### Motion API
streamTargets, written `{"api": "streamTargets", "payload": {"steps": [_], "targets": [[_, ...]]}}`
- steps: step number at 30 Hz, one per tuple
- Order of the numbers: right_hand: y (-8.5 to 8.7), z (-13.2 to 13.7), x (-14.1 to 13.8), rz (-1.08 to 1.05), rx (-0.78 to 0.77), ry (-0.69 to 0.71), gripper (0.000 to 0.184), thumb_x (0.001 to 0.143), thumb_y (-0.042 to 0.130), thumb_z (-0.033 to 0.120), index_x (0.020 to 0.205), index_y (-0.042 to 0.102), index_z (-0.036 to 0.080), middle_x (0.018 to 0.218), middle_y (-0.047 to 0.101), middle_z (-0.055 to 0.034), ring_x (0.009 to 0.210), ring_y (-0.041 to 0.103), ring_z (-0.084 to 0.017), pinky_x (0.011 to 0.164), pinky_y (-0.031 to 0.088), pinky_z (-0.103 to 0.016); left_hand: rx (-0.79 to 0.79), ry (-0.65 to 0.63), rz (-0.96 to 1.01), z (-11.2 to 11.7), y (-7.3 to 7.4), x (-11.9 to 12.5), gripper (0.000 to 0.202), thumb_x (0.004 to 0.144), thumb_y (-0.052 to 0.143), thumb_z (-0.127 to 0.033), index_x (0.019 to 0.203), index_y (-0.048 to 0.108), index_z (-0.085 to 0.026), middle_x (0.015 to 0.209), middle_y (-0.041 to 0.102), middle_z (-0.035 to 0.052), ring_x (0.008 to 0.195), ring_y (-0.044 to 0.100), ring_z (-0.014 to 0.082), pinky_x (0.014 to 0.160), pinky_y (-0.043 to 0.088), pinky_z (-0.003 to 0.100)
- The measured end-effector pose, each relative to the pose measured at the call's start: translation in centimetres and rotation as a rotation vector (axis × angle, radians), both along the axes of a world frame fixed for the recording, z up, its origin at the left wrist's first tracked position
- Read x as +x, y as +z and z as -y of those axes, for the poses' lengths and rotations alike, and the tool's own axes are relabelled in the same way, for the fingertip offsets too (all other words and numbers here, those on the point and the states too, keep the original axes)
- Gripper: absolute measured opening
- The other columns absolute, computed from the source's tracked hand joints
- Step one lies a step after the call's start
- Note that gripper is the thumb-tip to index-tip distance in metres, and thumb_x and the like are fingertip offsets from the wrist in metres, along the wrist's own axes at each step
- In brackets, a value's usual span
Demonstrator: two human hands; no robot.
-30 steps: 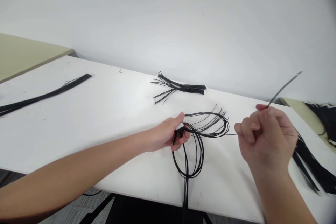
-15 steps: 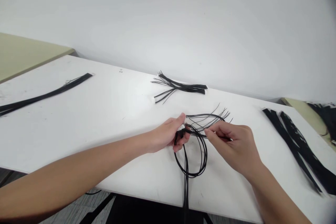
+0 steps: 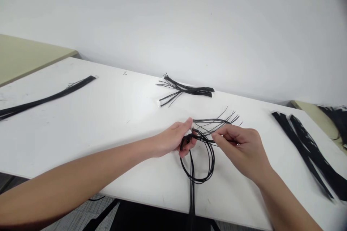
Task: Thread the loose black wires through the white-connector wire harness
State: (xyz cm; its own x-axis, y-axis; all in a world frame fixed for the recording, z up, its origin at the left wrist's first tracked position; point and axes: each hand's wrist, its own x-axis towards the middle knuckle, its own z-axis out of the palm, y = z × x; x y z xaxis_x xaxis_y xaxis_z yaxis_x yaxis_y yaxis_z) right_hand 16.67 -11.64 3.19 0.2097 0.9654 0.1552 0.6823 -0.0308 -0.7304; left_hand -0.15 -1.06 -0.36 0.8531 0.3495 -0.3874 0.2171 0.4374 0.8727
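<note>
White connector (image 3: 189,132) is gripped between thumb and fingers of the left hand (image 3: 173,138), over the white tabletop (image 3: 121,112), with looped black wires (image 3: 200,137) bunched at it and trailed past the near edge; wire seating inside the connector can't be made out. Single black wire (image 3: 203,129) is pinched by thumb and curled fingers of the right hand (image 3: 241,148), just right of the connector, both forearms angled inward. Rear bundle (image 3: 187,89), left bundle (image 3: 51,97) and right bundles (image 3: 311,148) are laid out apart from the hands.
</note>
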Motion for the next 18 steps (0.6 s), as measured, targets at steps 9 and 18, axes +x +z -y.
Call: {"api": "streamTargets", "payload": {"steps": [9,18], "targets": [[-1.8,-0.9,-0.2,0.435,0.530,0.039,0.005,0.081,0.064,0.016,0.086,0.065,0.018,0.057,0.053,0.0043,0.046,0.041,-0.005,0.044,0.035,-0.018,0.050,-0.107,-0.002,0.2,0.6,-0.2,0.061,0.088,0.023,-0.066,0.066,0.047,-0.014,0.055,0.045,-0.0032,0.041,0.044,0.0082,0.050,0.033,0.026],[-3.4,-1.2,-0.1,0.520,0.688,0.146,0.012,0.078,0.068,0.009,0.085,0.066,0.018,0.064,0.062,0.0016,0.052,0.053,-0.006,0.047,0.040,-0.018,0.047,-0.202,0.053,0.1,0.6,-0.4,0.057,0.090,0.023,-0.063,0.072,0.048,-0.015,0.058,0.045,-0.0036,0.044,0.044,0.0082,0.053,0.034,0.026]]}}
